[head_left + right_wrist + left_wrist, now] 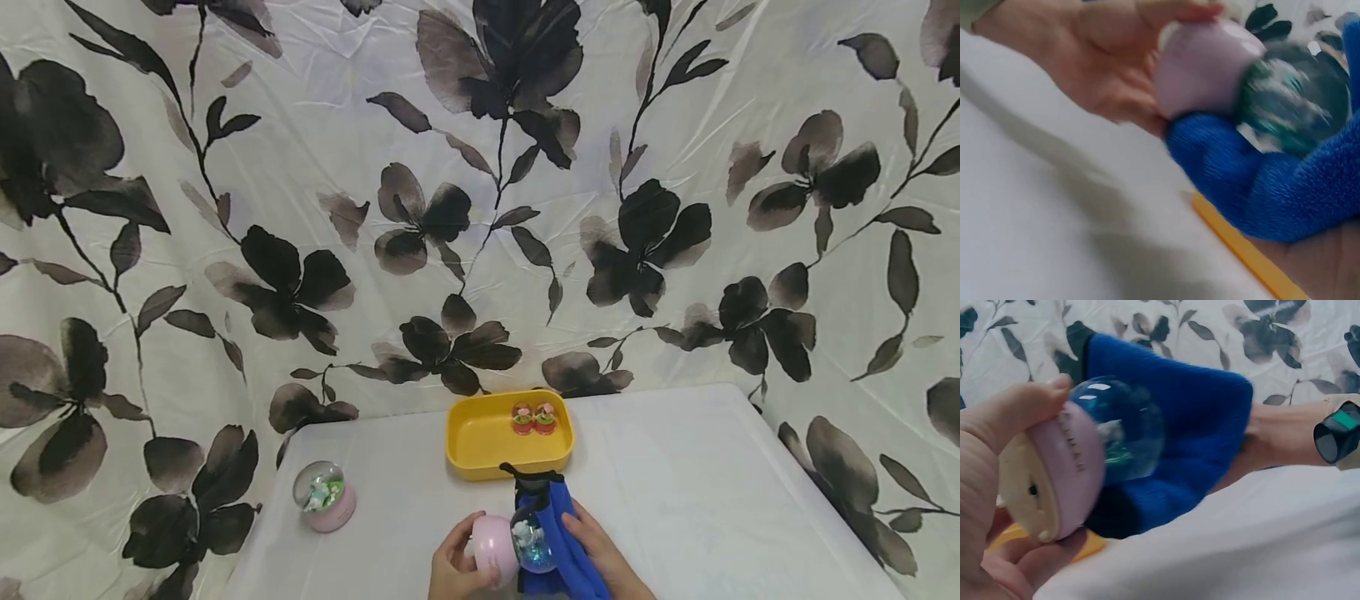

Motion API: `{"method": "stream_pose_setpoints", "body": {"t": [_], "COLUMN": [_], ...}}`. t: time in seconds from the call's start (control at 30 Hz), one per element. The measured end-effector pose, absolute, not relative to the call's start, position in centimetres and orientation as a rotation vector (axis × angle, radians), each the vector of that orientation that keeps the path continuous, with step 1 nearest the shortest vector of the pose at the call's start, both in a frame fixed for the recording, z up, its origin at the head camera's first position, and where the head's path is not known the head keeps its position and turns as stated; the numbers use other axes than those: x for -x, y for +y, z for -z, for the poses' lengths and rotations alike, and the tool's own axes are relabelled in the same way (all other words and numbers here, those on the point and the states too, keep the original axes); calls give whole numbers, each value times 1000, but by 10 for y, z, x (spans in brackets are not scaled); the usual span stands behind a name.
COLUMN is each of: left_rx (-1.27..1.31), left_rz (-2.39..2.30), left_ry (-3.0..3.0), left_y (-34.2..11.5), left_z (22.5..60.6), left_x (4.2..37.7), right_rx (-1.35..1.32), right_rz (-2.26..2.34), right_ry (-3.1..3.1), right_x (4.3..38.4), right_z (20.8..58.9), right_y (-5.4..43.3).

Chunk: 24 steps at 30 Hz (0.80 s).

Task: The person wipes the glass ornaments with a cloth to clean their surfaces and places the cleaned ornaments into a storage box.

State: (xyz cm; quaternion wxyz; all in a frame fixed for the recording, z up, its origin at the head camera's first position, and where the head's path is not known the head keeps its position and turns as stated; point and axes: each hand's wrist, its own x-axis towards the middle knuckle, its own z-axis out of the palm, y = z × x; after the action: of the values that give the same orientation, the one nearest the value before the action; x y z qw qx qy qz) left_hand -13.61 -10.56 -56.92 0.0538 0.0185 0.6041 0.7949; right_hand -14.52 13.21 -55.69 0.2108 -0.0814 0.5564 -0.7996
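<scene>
Left edge of the white table [712, 483]: a glass globe with pink base [324, 497] stands just inside it. Rightward, nearer the person — left hand [453, 562], fingers and thumb curled round the pink base of the snow globe [495, 546], held sideways, dome to the right. Yellow tray [480, 429] by the far edge; two small red figures [533, 419] at its right end. Blue cloth [573, 542] wraps the dome — right hand [600, 550] grips it, fingers partly hidden.
</scene>
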Motion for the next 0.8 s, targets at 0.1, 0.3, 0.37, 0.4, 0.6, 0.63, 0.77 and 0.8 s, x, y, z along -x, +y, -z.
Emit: {"method": "stream_pose_setpoints", "body": {"t": [0.1, 0.3, 0.37, 0.4, 0.6, 0.63, 0.77, 0.8], "left_rx": [83, 121, 134, 160, 43, -8, -111, -120], "left_rz": [-2439, -2594, -2652, -2667, -2661, -2637, -2446, -2394], "left_ry": [1945, 2008, 1978, 1962, 2039, 2080, 2308, 2347], "left_y": [-97, -80, -76, -74, -69, -70, -76, -78], "left_z": [574, 579, 579, 578, 576, 576, 574, 573], "left_x": [136, 133, 129, 128, 126, 126, 125, 125], "right_rx": [132, -205, -263, -280, -351, -354, -350, -342], "right_rz": [2307, 2373, 2411, 2430, 2518, 2528, 2507, 2494], "right_ry": [1649, 1829, 1792, 1764, 1640, 1639, 1734, 1775], "right_x": [144, 143, 141, 140, 136, 136, 131, 130], "right_z": [558, 559, 560, 559, 558, 558, 560, 560], "right_y": [119, 100, 95, 93, 89, 89, 89, 89]}}
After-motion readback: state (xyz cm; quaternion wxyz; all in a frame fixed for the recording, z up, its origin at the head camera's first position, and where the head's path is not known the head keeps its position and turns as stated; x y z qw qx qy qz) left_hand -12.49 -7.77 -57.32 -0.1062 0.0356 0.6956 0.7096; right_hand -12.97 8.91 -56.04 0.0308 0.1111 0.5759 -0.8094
